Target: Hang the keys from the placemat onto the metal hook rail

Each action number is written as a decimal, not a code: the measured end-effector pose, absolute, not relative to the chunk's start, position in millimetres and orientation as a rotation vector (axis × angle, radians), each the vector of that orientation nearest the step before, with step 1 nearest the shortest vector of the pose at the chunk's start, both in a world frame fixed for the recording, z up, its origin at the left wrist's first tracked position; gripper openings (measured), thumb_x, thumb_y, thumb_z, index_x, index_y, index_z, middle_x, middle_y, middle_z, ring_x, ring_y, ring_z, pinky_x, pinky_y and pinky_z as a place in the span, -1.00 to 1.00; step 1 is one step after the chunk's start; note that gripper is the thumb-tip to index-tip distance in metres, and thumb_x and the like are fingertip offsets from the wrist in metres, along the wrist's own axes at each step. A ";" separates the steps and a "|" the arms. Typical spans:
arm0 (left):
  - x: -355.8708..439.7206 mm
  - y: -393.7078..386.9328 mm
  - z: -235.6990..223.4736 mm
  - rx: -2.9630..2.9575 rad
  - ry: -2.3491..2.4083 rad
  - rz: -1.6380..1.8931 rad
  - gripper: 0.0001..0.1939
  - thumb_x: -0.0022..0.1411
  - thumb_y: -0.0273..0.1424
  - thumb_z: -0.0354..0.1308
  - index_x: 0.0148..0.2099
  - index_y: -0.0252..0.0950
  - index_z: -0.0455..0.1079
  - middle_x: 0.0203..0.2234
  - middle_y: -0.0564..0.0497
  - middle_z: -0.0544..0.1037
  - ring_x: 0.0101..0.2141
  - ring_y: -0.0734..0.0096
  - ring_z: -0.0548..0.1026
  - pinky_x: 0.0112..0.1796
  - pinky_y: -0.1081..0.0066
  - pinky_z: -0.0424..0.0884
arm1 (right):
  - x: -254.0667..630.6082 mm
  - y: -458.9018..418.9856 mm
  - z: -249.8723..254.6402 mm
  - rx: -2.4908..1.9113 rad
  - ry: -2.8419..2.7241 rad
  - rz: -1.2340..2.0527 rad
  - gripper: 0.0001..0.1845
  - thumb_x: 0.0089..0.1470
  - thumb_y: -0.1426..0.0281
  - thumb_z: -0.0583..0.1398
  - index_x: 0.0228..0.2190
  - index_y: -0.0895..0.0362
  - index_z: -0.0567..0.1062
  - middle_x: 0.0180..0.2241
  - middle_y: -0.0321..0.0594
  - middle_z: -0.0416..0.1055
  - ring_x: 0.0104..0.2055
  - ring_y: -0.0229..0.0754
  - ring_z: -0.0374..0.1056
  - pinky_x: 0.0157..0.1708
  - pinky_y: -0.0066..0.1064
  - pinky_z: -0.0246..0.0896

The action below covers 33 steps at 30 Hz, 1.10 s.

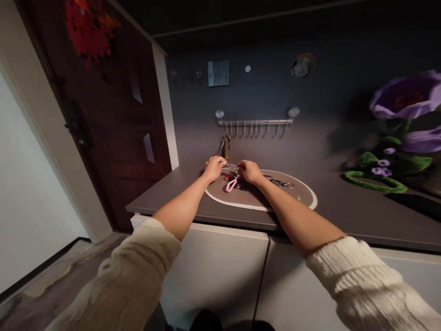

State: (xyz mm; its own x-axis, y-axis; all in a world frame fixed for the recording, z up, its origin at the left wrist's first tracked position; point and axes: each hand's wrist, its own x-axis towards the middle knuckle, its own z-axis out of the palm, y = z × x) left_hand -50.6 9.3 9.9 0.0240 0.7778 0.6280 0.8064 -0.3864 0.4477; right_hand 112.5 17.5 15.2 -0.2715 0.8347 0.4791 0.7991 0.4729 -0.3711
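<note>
Over the mat, my left hand (214,168) is closed, its thumb and fingertips pinching one end of a small grey, flat piece on a bunch of keys (235,170). My right hand (251,172) is closed on the other side of that bunch, and its fingers partly hide the keys. A pink loop strap (231,185) hangs or lies just below the two hands; I cannot tell which. Near the left fingertips shows a small red item (226,177). More keys and rings (279,182) lie on the mat to the right of my right wrist.
An oval mat (237,205) with a white rim lies on the dark countertop (344,216). On the wall behind is a clear hook rail (257,122), with a hanging key bunch (226,146) at its left end. Purple flowers (403,101) stand at right; a dark door (120,128) is at left.
</note>
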 end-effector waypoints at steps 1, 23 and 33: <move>-51.2 11.2 9.3 -2.224 -1.714 -1.345 -0.80 0.18 -0.42 -0.04 -0.35 -0.28 0.42 -0.30 -0.01 0.50 -0.20 0.36 0.35 -0.12 0.36 0.20 | 112.4 17.2 15.3 -1.341 -2.092 0.083 -0.70 0.00 0.56 0.05 -0.24 0.22 0.49 -0.23 -0.06 0.48 -0.19 -0.18 0.37 -0.21 -0.48 0.15; -55.2 14.6 11.2 -2.043 -1.740 -1.967 -0.82 0.17 -0.42 -0.03 -0.36 -0.35 0.37 -0.43 0.02 0.49 -0.35 0.46 0.39 -0.27 0.48 0.27 | 104.6 11.9 15.2 -0.962 -1.710 1.086 -0.89 -0.01 0.42 0.10 -0.46 0.20 0.40 -0.52 -0.25 0.38 -0.52 -0.35 0.24 -0.45 -0.52 0.16; -55.0 16.3 11.5 -1.958 -1.687 -2.153 -0.83 0.16 -0.42 -0.03 -0.35 -0.37 0.36 -0.42 0.00 0.48 -0.36 0.46 0.39 -0.26 0.48 0.27 | 106.1 6.6 13.5 -0.792 -1.701 1.294 -0.74 -0.23 0.31 0.30 -0.49 0.22 0.43 -0.63 -0.31 0.34 -0.61 -0.39 0.15 -0.55 -0.50 0.07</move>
State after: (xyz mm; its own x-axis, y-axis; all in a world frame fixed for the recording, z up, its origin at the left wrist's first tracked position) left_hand -55.0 16.3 11.5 -0.3062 0.7176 0.6256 0.4358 -0.4785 0.7623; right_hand 106.1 6.6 13.5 -0.4515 0.8590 0.2415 -0.0030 0.2692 -0.9631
